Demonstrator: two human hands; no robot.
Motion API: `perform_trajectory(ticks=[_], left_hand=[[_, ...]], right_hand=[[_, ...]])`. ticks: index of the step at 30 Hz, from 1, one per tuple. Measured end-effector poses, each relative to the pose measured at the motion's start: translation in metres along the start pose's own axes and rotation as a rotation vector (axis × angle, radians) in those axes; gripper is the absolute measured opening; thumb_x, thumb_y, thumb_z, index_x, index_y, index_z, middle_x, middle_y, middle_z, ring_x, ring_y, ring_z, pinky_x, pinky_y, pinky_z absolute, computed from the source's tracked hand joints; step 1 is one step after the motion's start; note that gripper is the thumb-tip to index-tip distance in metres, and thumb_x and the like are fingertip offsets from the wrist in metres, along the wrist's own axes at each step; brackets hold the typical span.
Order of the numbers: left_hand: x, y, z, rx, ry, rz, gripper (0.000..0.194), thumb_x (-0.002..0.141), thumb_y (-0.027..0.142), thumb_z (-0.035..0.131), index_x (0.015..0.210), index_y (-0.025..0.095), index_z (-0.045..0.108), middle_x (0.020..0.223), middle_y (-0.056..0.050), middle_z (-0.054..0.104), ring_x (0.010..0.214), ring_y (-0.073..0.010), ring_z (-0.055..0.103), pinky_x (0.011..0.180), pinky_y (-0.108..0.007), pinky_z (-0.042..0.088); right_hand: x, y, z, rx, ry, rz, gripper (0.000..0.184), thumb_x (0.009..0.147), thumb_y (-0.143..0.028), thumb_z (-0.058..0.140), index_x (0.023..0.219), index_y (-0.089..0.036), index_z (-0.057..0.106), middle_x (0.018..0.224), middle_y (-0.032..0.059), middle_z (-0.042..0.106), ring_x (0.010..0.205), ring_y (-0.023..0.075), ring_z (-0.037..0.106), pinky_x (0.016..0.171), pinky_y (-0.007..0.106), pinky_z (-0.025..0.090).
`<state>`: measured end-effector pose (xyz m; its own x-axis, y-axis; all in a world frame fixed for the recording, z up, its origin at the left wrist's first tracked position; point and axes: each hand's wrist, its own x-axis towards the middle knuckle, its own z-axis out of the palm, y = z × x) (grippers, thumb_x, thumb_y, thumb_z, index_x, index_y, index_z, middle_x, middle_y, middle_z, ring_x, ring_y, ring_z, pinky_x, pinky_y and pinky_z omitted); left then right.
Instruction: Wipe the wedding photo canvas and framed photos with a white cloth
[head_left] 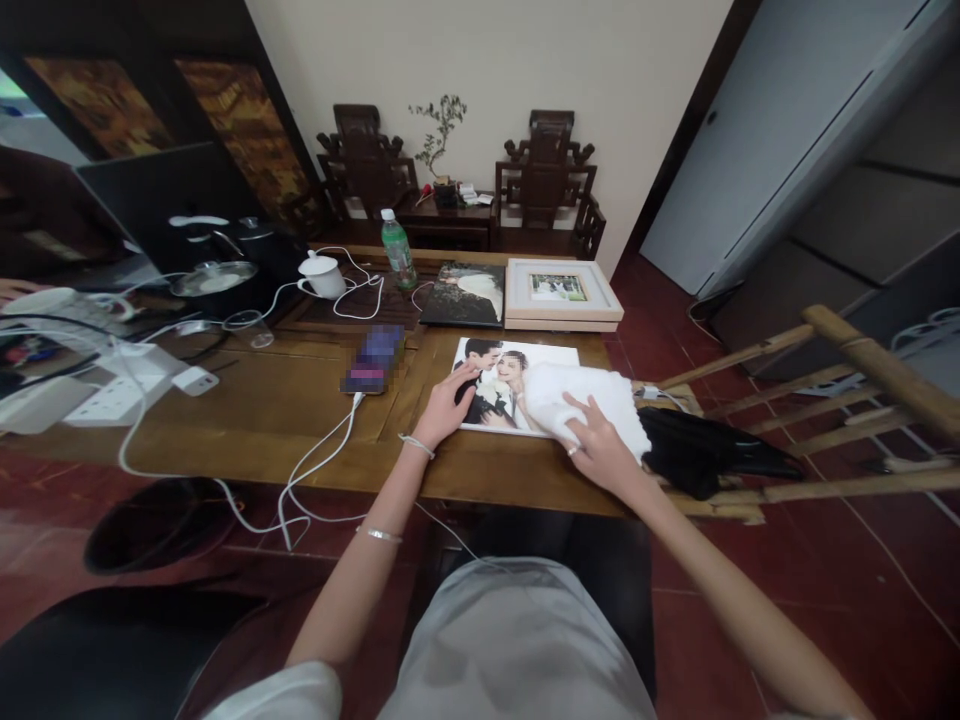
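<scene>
A large photo print (491, 385) of a couple lies flat near the front edge of the wooden table (285, 420). My left hand (446, 408) rests on its left edge with fingers stretched out flat. My right hand (592, 438) presses a white cloth (592, 395) onto the print's right half, fingers spread over the cloth.
Behind the print lie a dark photo album (465, 295) and a framed picture (561, 293). A phone (375, 358) with a white cable, a green bottle (397, 250), a white cup (324, 275), power strips (112, 395) and a black bag (705, 452) on a bamboo chair (840, 400) surround them.
</scene>
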<state>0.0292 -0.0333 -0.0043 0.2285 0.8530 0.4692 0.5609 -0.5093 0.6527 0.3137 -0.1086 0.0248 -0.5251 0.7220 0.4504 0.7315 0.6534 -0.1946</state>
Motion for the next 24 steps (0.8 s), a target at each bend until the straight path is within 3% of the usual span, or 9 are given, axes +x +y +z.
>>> perform_trajectory(ticks=[5,11,17,20,24], left_hand=[[0.000,0.000,0.000,0.003,0.006,0.007,0.030,0.090,0.023,0.047,0.115,0.018,0.063,0.133,-0.009,0.057,0.130,-0.0211,0.047,0.112,-0.042,0.035],[0.000,0.000,0.000,0.012,0.004,0.006,0.030,0.090,0.024,0.048,0.115,0.019,0.063,0.133,-0.008,0.057,0.129,-0.0210,0.048,0.112,-0.042,0.036],[0.000,0.004,-0.001,0.013,0.011,0.009,0.029,0.090,0.024,0.047,0.114,0.017,0.063,0.134,-0.010,0.056,0.130,-0.0203,0.048,0.112,-0.041,0.036],[0.000,0.004,-0.001,0.009,0.012,0.004,0.029,0.090,0.024,0.047,0.114,0.019,0.063,0.134,-0.008,0.056,0.129,-0.0204,0.048,0.112,-0.042,0.036],[0.000,0.002,-0.001,0.011,0.006,-0.003,0.029,0.090,0.024,0.047,0.114,0.019,0.063,0.133,-0.008,0.057,0.129,-0.0209,0.048,0.112,-0.042,0.036]], right_hand=[[-0.003,-0.012,-0.014,0.037,-0.076,-0.091,0.015,0.083,-0.013,0.049,0.084,-0.019,0.063,0.118,0.0177,0.064,0.126,0.0291,0.047,0.107,0.057,0.034],[0.038,0.029,-0.006,0.022,-0.004,0.005,0.018,0.090,-0.029,0.050,0.090,-0.021,0.067,0.111,0.0118,0.068,0.110,0.0306,0.059,0.094,0.048,0.047],[0.068,0.063,0.010,0.014,0.059,0.078,0.022,0.092,-0.031,0.048,0.090,-0.019,0.066,0.099,0.0105,0.070,0.100,0.0297,0.062,0.094,0.047,0.045],[0.064,0.059,0.015,-0.002,0.071,0.083,0.020,0.091,-0.027,0.048,0.097,-0.018,0.065,0.111,0.0133,0.067,0.110,0.0302,0.058,0.101,0.052,0.039],[0.038,0.032,0.016,-0.023,0.061,0.063,0.020,0.087,-0.020,0.050,0.098,-0.016,0.065,0.120,0.0188,0.062,0.125,0.0321,0.047,0.107,0.058,0.031]])
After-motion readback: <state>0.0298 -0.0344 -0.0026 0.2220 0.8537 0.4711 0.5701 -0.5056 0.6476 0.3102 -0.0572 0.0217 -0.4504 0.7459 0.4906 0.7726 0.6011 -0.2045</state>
